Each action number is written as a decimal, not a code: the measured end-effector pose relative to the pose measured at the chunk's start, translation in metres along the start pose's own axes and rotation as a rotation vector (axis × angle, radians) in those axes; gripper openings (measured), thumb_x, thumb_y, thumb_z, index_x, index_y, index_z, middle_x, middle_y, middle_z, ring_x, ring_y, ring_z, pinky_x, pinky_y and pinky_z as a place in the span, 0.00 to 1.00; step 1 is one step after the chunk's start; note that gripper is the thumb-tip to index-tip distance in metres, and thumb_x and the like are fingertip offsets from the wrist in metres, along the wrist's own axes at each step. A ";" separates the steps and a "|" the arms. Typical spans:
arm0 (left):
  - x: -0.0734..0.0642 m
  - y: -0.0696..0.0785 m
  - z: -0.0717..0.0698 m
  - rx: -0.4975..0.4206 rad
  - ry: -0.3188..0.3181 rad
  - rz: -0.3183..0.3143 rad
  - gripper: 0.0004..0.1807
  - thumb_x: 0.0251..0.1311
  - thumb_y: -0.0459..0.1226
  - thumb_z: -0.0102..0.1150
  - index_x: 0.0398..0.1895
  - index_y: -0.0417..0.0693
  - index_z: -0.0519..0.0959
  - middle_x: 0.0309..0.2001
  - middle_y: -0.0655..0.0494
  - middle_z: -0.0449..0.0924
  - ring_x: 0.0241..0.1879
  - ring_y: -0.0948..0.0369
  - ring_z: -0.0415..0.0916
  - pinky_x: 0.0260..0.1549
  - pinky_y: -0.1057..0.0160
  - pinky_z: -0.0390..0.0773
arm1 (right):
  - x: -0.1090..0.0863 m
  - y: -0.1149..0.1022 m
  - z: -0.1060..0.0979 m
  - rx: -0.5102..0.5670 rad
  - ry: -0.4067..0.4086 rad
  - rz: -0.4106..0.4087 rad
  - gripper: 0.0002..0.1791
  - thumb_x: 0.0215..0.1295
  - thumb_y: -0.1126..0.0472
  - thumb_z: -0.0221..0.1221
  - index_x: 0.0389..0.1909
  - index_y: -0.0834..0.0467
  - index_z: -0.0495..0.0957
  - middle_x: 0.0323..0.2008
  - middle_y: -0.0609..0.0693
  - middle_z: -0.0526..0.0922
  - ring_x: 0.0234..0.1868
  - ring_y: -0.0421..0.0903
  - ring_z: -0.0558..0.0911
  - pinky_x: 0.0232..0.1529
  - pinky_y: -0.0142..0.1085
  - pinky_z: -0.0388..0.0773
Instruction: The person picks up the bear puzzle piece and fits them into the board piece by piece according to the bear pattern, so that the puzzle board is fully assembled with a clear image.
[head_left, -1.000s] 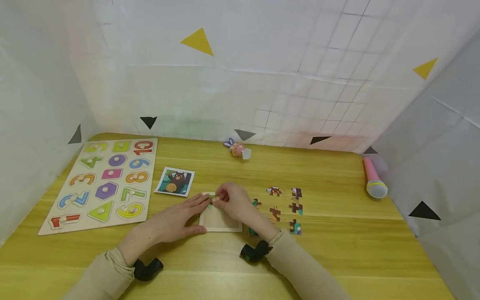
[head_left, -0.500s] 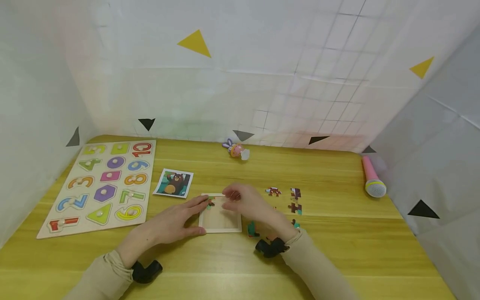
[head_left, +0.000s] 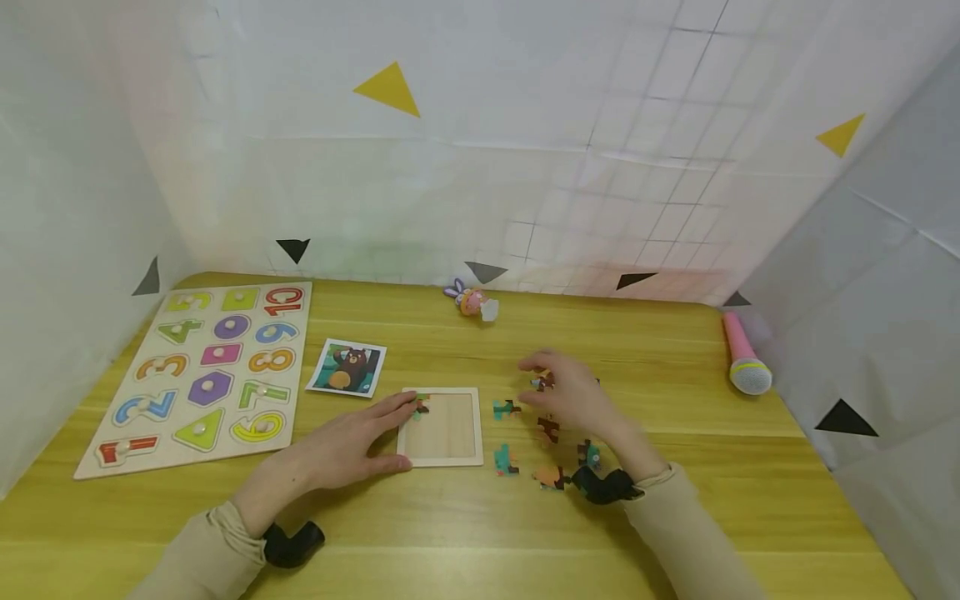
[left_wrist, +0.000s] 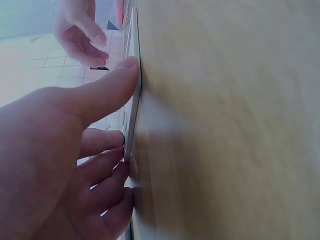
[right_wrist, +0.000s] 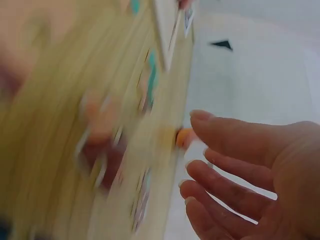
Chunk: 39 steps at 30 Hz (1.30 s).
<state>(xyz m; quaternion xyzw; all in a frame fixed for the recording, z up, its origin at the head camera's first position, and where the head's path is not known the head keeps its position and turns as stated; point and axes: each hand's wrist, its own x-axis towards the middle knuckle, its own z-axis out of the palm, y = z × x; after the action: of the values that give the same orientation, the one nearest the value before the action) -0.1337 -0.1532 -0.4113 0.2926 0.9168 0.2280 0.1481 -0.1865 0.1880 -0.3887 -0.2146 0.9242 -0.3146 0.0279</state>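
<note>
My left hand (head_left: pixel 348 450) rests with straight fingers and thumb along the left edge of a small square wooden puzzle tray (head_left: pixel 450 462). A jigsaw piece (head_left: pixel 423 407) lies in the tray's upper left corner, partly behind my fingertips. My right hand (head_left: pixel 577 400) is over the loose pieces right of the tray, fingers apart and nothing between them in the right wrist view. Around it lie a teal-and-brown piece (head_left: pixel 507 409), a teal piece (head_left: pixel 505 460), an orange-and-brown piece (head_left: pixel 552 477) and several more, some hidden by the hand.
A bear picture card (head_left: pixel 348 367) lies left of the tray, beyond it a wooden number-and-shape board (head_left: pixel 247 333). A rabbit-eared toy (head_left: pixel 472 300) lies at the back, a pink toy microphone (head_left: pixel 746 358) at the far right. White sheeting (head_left: pixel 420 192) walls the table.
My right hand has left the tray's upper left corner and moved right, over the loose pieces. The piece it was fingering stays in the tray. The left hand has stayed in place.
</note>
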 end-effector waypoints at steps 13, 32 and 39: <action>0.000 0.000 0.000 -0.004 0.022 0.018 0.44 0.67 0.59 0.56 0.80 0.52 0.55 0.80 0.53 0.49 0.73 0.44 0.61 0.67 0.40 0.65 | -0.009 0.045 -0.023 -0.053 0.046 0.023 0.21 0.61 0.65 0.69 0.54 0.67 0.80 0.49 0.60 0.82 0.52 0.60 0.79 0.53 0.55 0.78; 0.000 0.000 0.001 -0.001 0.006 -0.002 0.44 0.67 0.60 0.55 0.80 0.54 0.54 0.80 0.55 0.48 0.73 0.45 0.60 0.67 0.40 0.65 | -0.008 0.055 -0.018 -0.093 -0.028 -0.011 0.19 0.62 0.61 0.69 0.53 0.62 0.82 0.51 0.56 0.79 0.53 0.58 0.78 0.53 0.54 0.77; 0.000 0.000 0.001 -0.003 0.008 0.006 0.44 0.67 0.60 0.55 0.80 0.54 0.55 0.80 0.54 0.48 0.73 0.45 0.60 0.67 0.40 0.65 | -0.008 0.057 -0.016 -0.133 -0.015 -0.056 0.17 0.64 0.61 0.67 0.52 0.63 0.82 0.51 0.57 0.78 0.50 0.57 0.78 0.50 0.52 0.76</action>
<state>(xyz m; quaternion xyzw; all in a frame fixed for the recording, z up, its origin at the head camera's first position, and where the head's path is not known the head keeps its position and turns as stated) -0.1336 -0.1528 -0.4127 0.2942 0.9161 0.2311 0.1442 -0.2041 0.2405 -0.4105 -0.2440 0.9366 -0.2513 0.0115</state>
